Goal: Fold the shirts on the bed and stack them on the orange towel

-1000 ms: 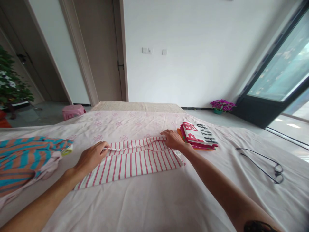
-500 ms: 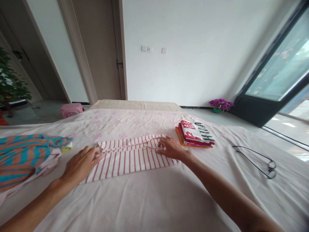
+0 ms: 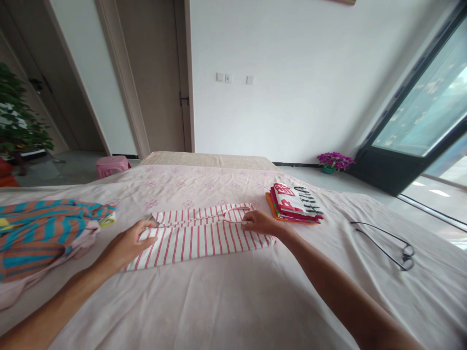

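A white shirt with red stripes [image 3: 204, 241] lies folded into a long strip on the bed. Its neckline curves near the right end. My left hand [image 3: 132, 243] grips the strip's left end, thumb on top and fingertips at the fold. At the other end, my right hand [image 3: 261, 223] is closed in a pinch on the cloth beside the neckline. Just beyond that hand sits a stack of folded clothes [image 3: 296, 203], with a white printed piece on top of red and orange ones.
Rumpled clothes striped in blue and brown [image 3: 47, 233] lie at the left. Black-framed glasses [image 3: 396, 248] rest on the pale bedsheet [image 3: 219, 311] at the right. Beyond the bed are a pink stool [image 3: 112, 165] and purple flowers [image 3: 335, 160] by the wall.
Both hands stay at the same ends of the striped shirt. The left fingers have spread slightly from the thumb, and the right fingers have drawn in closer. The view has shifted a little.
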A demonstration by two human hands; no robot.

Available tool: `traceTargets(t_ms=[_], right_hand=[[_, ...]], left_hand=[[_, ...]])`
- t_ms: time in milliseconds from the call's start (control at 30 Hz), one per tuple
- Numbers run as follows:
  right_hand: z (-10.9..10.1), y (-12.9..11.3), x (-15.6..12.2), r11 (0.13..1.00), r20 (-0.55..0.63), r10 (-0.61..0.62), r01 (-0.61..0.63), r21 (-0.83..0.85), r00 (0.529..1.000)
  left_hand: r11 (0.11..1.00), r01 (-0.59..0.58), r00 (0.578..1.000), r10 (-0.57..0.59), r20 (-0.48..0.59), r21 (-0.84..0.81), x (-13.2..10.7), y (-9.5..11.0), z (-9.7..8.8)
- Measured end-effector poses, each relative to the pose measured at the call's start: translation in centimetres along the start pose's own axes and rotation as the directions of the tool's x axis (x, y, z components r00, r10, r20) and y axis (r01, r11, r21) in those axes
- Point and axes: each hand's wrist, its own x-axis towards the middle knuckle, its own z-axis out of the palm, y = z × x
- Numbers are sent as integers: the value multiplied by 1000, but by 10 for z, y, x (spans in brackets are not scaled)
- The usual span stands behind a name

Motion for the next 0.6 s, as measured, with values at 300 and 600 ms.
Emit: traceTargets(t_ms=[300,600], right_hand=[[2,6,-8,978,39,62,-69,198,997],[-1,12,-17,971,88,85,-102,218,992]], left_hand=[[993,39,999,-41,-13,-110,-14,26,-2],[987,131,990,-136,38,97,-29,16,-5]])
